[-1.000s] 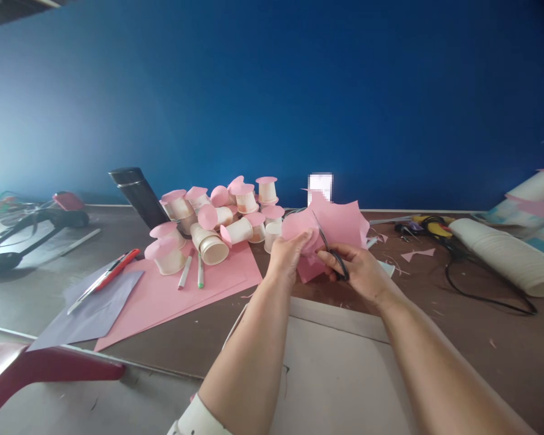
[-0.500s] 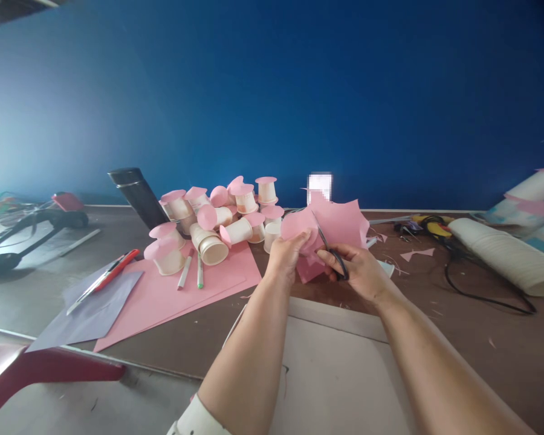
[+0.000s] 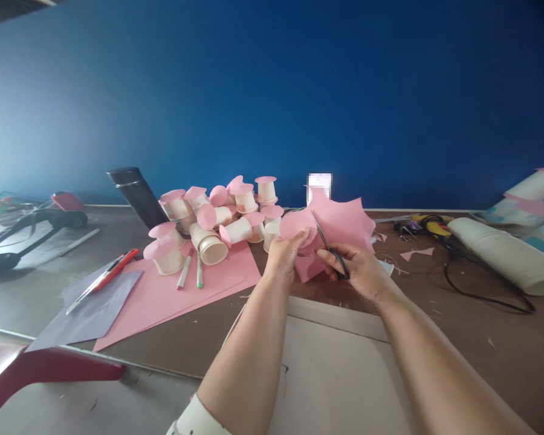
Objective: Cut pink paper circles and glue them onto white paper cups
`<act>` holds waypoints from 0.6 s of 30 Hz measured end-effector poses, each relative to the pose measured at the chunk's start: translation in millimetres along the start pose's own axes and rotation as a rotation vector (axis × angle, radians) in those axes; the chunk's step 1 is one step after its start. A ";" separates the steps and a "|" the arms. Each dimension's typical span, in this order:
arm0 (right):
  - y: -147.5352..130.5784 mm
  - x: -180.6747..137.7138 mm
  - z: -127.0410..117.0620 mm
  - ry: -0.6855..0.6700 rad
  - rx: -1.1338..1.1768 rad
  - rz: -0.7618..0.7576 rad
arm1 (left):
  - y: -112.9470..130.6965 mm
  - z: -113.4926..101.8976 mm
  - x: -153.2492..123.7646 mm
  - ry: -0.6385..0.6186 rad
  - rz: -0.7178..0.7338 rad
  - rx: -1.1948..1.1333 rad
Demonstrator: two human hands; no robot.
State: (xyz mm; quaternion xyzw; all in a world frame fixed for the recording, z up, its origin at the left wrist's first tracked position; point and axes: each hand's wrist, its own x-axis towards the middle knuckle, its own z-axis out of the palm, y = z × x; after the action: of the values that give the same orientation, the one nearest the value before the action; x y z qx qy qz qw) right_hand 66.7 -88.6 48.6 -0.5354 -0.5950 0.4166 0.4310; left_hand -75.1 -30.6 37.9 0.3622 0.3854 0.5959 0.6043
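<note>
Left hand [image 3: 281, 260]: the thumb presses down on the rounded pink paper piece [image 3: 294, 225], pinching it against fingers hidden beneath.
Right hand [image 3: 363, 272]: fingers curl about the handles of the black-handled metal scissors [image 3: 340, 261]; their exact fit in the loops cannot be told.
Rounded piece: over the brown tabletop [image 3: 462, 344], blades along its right side, the pink paper sheet with a scalloped edge [image 3: 347, 220] beyond.
Curve risk: a twist of either wrist could send the blades into the disc.
Thumb risk: a slipping pinch could bring skin near the blades.
</note>
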 end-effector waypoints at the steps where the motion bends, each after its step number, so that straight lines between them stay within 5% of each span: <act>1: -0.1 0.1 0.0 -0.002 -0.001 -0.005 | 0.1 0.1 -0.3 -0.003 0.006 0.000; 18: 3.2 0.2 -2.0 -0.011 0.026 -0.019 | 0.4 1.0 -1.5 -0.010 0.007 -0.035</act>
State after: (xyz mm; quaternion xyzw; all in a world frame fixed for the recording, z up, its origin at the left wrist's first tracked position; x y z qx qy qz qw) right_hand 69.5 -88.1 46.1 -0.5219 -0.5969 0.4231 0.4386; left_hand -74.4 -32.1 38.7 0.3560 0.3707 0.6028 0.6103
